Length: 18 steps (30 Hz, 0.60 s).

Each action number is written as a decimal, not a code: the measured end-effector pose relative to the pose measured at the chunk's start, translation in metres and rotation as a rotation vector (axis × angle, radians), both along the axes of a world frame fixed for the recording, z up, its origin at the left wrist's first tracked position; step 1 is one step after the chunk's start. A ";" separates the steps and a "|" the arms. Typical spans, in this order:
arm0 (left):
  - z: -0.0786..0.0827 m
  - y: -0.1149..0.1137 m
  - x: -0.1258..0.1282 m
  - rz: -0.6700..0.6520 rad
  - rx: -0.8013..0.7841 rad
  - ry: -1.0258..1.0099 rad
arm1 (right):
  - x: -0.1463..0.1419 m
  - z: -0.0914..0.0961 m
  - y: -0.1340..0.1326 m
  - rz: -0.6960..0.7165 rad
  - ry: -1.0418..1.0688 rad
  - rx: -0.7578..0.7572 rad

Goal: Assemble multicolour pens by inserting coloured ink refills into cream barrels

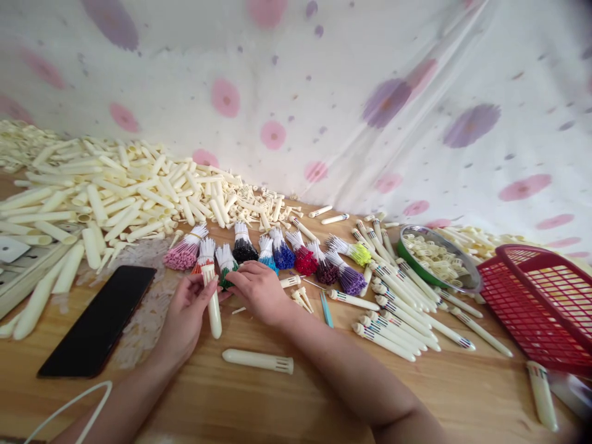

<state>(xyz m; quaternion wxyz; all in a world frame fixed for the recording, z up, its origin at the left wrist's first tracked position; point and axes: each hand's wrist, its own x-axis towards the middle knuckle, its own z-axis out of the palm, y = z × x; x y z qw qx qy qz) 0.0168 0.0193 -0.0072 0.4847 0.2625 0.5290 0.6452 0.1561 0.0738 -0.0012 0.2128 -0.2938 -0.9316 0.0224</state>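
Observation:
Between the thumb and fingers of my left hand (pixel 187 308) is a cream multicolour pen barrel (pixel 214 317), held near upright with its slotted end up. My right hand (pixel 258 290) bends over a bundle of green-tipped pen refills (pixel 225 259), its fingertips closed at the green tips. What they pinch is hidden. Bundles with orange (pixel 206 250), light blue (pixel 267 250) and black tips (pixel 243 242) stand close around. On the table below my hands lies another slotted pen barrel (pixel 258 361).
Loose cream barrels (pixel 115 185) are heaped at the left, behind a black phone (pixel 97 320). Rightward lie blue tweezers (pixel 326 309), several pens with coloured sliders (pixel 388 336), a green-sided bowl (pixel 407 250) of small parts and a red basket (pixel 531 296). A patterned curtain (pixel 296 80) hangs behind.

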 end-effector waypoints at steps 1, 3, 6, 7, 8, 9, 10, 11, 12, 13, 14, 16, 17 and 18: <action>0.000 0.000 0.000 -0.002 -0.001 0.009 | 0.000 0.000 -0.003 0.000 0.012 0.002; -0.001 -0.001 -0.001 -0.003 -0.002 0.031 | 0.000 -0.001 -0.008 -0.008 0.053 0.009; -0.004 -0.002 -0.002 0.000 0.001 0.063 | 0.001 -0.004 -0.016 -0.031 0.140 0.021; -0.006 -0.002 -0.003 0.001 0.003 0.072 | 0.002 -0.004 -0.018 -0.027 0.171 0.031; -0.006 -0.003 -0.003 -0.001 0.004 0.079 | 0.004 -0.004 -0.021 -0.003 0.199 0.047; -0.007 -0.003 -0.003 -0.006 0.004 0.084 | 0.008 -0.003 -0.024 0.035 0.232 0.069; -0.007 -0.003 -0.003 -0.013 0.003 0.086 | 0.012 -0.001 -0.027 0.088 0.269 0.098; -0.007 -0.004 -0.002 -0.021 0.002 0.085 | 0.018 0.002 -0.030 0.142 0.307 0.126; -0.007 -0.004 -0.002 -0.031 0.000 0.082 | 0.024 0.006 -0.034 0.186 0.352 0.150; -0.007 -0.004 -0.002 -0.041 -0.001 0.078 | 0.031 0.011 -0.037 0.214 0.393 0.163; -0.007 -0.004 -0.002 -0.051 0.001 0.075 | 0.039 0.016 -0.040 0.198 0.447 0.155; -0.007 -0.005 -0.001 -0.083 0.005 0.091 | 0.053 0.025 -0.044 0.071 0.587 0.099; -0.008 -0.007 -0.001 -0.108 0.005 0.117 | 0.059 0.029 -0.044 -0.047 0.678 0.049; -0.009 -0.008 -0.001 -0.139 0.007 0.159 | 0.064 0.033 -0.043 -0.167 0.785 -0.006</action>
